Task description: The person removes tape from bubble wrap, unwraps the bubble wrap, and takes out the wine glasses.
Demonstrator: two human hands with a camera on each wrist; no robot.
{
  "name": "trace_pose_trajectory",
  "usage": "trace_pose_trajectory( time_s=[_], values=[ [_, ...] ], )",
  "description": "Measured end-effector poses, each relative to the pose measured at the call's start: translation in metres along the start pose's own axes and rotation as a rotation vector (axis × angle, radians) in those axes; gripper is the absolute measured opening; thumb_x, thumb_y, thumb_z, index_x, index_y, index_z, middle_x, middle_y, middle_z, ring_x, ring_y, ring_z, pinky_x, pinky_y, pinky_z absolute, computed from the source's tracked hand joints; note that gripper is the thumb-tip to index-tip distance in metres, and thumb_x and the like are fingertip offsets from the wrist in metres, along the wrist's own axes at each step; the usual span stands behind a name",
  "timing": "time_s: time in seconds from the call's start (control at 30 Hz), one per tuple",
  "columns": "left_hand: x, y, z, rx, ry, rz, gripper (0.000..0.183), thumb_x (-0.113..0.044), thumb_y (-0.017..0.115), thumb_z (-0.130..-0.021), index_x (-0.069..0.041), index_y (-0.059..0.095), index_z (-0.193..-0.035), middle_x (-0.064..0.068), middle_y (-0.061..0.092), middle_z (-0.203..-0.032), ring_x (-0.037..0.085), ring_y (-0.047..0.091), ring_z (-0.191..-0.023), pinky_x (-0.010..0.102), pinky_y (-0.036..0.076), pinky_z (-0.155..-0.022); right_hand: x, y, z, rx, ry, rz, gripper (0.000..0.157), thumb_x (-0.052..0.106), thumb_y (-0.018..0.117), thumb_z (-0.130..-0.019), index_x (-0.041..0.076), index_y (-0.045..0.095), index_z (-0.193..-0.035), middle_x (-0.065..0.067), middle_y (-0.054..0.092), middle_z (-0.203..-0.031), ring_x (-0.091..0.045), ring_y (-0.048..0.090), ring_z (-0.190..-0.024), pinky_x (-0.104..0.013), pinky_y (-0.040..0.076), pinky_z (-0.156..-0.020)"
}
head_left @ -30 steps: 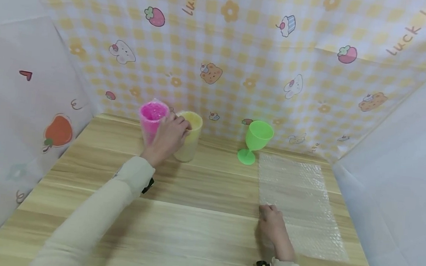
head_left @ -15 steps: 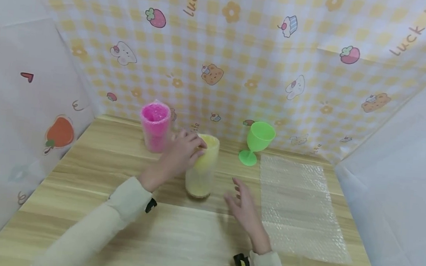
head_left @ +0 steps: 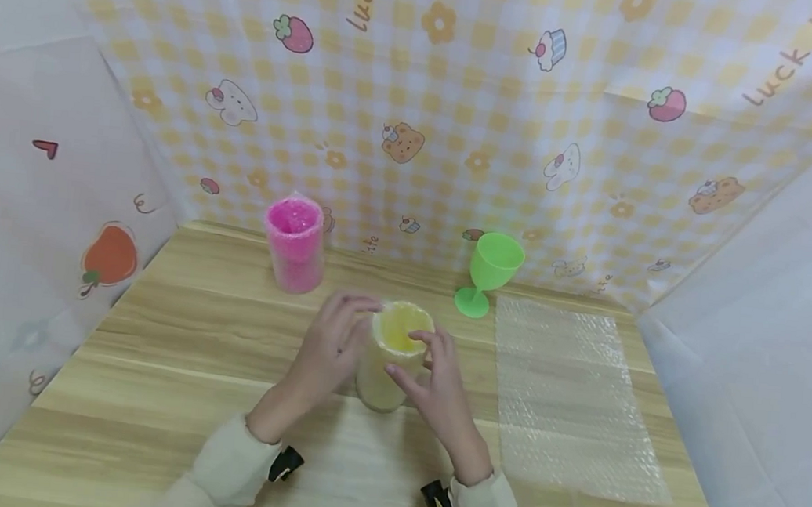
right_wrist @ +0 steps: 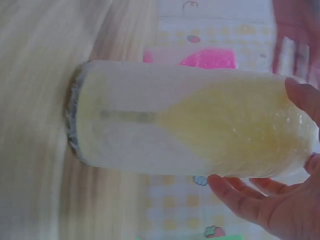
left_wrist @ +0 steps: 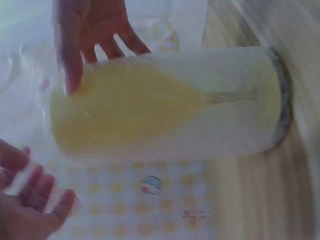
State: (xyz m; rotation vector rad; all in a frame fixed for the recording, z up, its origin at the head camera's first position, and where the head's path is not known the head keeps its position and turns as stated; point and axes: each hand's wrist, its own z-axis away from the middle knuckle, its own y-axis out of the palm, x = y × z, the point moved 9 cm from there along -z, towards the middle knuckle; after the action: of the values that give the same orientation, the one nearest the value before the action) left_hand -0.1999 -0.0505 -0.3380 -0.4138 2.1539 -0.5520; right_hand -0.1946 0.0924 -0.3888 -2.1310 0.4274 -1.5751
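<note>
A yellow goblet [head_left: 386, 378] rolled in bubble wrap stands upright on the table in front of me. My right hand [head_left: 442, 386] grips its upper part, with thumb and fingers round the wrap near the rim. On the other side my left hand [head_left: 329, 346] is beside the rim with its fingers spread. In the left wrist view a gap shows between the left hand [left_wrist: 32, 200] and the wrapped goblet [left_wrist: 150, 107]. Through the film in the right wrist view, the goblet's bowl and thin stem [right_wrist: 127, 116] show blurred.
A pink goblet [head_left: 296, 257] in bubble wrap stands at the back left. At the back right stands a bare green goblet [head_left: 496, 264]. A flat sheet of bubble wrap [head_left: 572, 406] lies on the right of the wooden table [head_left: 120, 391], with a patterned cloth [head_left: 458, 108] behind.
The wrapped yellow goblet has come from beside the pink one towards me and to the right, carried by the left hand. The right hand has left the flat sheet and taken hold of it.
</note>
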Motion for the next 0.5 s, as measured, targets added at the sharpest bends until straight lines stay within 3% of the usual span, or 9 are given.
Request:
trace_pose_trajectory(
  time_s=[0.1, 0.2, 0.27, 0.33, 0.43, 0.5],
  values=[
    [0.035, 0.009, 0.014, 0.065, -0.245, 0.158, 0.043, 0.005, 0.047, -0.084, -0.007, 0.048, -0.126, 0.012, 0.049, -0.127, 0.03, 0.048, -0.115, 0.046, 0.043, -0.096, -0.008, 0.0, 0.002, 0.001, 0.049, -0.055, 0.053, 0.03, 0.072, -0.076, 0.009, 0.045, -0.116, -0.018, 0.025, -0.144, -0.033, 0.033, -0.129, -0.046, 0.047, -0.089],
    [0.051, 0.028, 0.028, 0.21, -0.357, 0.275, 0.048, -0.001, 0.048, -0.089, -0.009, 0.037, -0.136, 0.016, 0.043, -0.136, 0.034, 0.042, -0.124, 0.05, 0.036, -0.102, -0.013, -0.003, 0.003, -0.006, 0.082, -0.14, 0.055, 0.027, 0.072, -0.076, 0.01, 0.044, -0.119, -0.017, 0.031, -0.142, -0.033, 0.04, -0.123, -0.044, 0.047, -0.089],
    [0.053, 0.033, 0.033, 0.249, -0.356, 0.328, 0.048, -0.01, 0.05, -0.091, -0.009, 0.035, -0.137, 0.016, 0.042, -0.138, 0.035, 0.04, -0.125, 0.051, 0.032, -0.105, -0.018, -0.006, 0.004, -0.001, 0.113, -0.239, 0.06, 0.021, 0.071, -0.078, 0.012, 0.038, -0.127, -0.015, 0.036, -0.139, -0.031, 0.045, -0.117, -0.041, 0.047, -0.09],
    [0.05, 0.033, 0.034, 0.234, -0.332, 0.381, 0.047, -0.018, 0.05, -0.092, -0.01, 0.036, -0.137, 0.015, 0.044, -0.136, 0.034, 0.041, -0.124, 0.05, 0.031, -0.105, -0.025, -0.008, 0.004, 0.006, 0.16, -0.372, 0.066, 0.016, 0.066, -0.082, 0.015, 0.028, -0.135, -0.014, 0.041, -0.136, -0.03, 0.047, -0.116, -0.036, 0.046, -0.092],
    [0.045, 0.029, 0.036, 0.178, -0.307, 0.428, 0.044, -0.02, 0.05, -0.092, -0.012, 0.041, -0.135, 0.015, 0.048, -0.129, 0.034, 0.047, -0.117, 0.046, 0.039, -0.101, -0.036, -0.009, 0.006, 0.007, 0.239, -0.537, 0.064, 0.014, 0.055, -0.089, 0.013, 0.015, -0.139, -0.015, 0.039, -0.138, -0.03, 0.044, -0.12, -0.029, 0.046, -0.092],
    [0.044, 0.028, 0.038, 0.152, -0.307, 0.445, 0.042, -0.017, 0.05, -0.093, -0.013, 0.043, -0.134, 0.015, 0.049, -0.123, 0.031, 0.05, -0.112, 0.038, 0.047, -0.092, -0.045, -0.008, 0.008, -0.008, 0.302, -0.59, 0.056, 0.02, 0.049, -0.093, 0.008, 0.016, -0.137, -0.018, 0.036, -0.139, -0.03, 0.042, -0.122, -0.029, 0.045, -0.093]
  ],
)
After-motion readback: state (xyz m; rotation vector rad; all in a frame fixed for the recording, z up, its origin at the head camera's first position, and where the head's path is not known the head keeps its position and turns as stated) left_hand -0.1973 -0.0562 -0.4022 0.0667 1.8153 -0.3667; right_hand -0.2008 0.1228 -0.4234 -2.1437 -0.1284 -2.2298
